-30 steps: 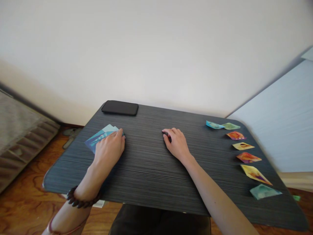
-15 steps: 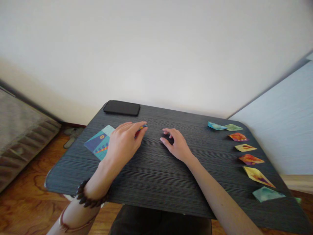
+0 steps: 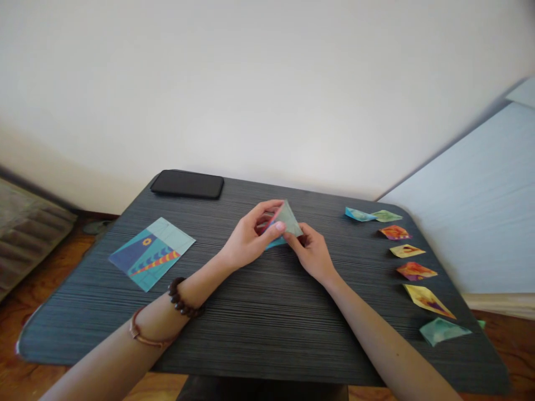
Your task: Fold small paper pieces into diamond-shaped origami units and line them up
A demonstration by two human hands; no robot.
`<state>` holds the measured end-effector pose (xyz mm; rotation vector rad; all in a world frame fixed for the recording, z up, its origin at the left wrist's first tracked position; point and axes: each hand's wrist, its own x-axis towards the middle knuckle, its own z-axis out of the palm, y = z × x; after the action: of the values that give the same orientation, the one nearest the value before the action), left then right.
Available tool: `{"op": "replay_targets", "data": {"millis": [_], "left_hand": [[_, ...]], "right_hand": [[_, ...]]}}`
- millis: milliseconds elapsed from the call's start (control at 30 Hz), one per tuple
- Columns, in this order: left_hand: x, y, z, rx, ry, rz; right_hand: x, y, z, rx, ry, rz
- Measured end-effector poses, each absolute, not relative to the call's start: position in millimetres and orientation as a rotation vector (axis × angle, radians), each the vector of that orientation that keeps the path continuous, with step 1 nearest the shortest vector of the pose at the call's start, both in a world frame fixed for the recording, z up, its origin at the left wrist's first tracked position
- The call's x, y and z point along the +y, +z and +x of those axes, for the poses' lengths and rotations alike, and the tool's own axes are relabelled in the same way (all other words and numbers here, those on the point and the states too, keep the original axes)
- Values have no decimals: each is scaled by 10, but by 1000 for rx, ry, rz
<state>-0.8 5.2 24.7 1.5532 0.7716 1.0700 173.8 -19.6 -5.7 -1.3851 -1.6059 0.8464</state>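
Above the middle of the dark table, a sheet of patterned paper is held up between both hands, pale grey-green with blue and pink showing. My left hand grips its left side, thumb in front and fingers behind. At its lower right corner, my right hand pinches it between thumb and curled fingers. Part of the paper is hidden by the fingers, so I cannot tell how far it is folded. Another square of blue patterned paper lies flat on the left of the table.
A black phone lies at the back left. Down the right side runs a column of several folded papers, among them a blue one, an orange one, a yellow one and a green one. A white wall stands behind.
My left hand has moved right, bringing the paper to the middle, and my right hand has closed on its corner. The flat blue square is now uncovered. The view has shifted slightly.
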Motion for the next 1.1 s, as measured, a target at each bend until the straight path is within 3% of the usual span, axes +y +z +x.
{"op": "replay_targets", "data": {"millis": [233,400,667,1100], "left_hand": [[215,98,-131,843,710,1371],[268,77,-272,874,496,1421],[282,16,-334,1345,682,2332],[436,29,-487,1057,537,2443]], "right_hand": [[-167,-55,1853,-1451,976,-1379],[-136,-55,1921,-1495,884,-1490],[-165,-29,1939,-1787,562,-1494],[-374,-59,1919,-2416,336,-1003]]}}
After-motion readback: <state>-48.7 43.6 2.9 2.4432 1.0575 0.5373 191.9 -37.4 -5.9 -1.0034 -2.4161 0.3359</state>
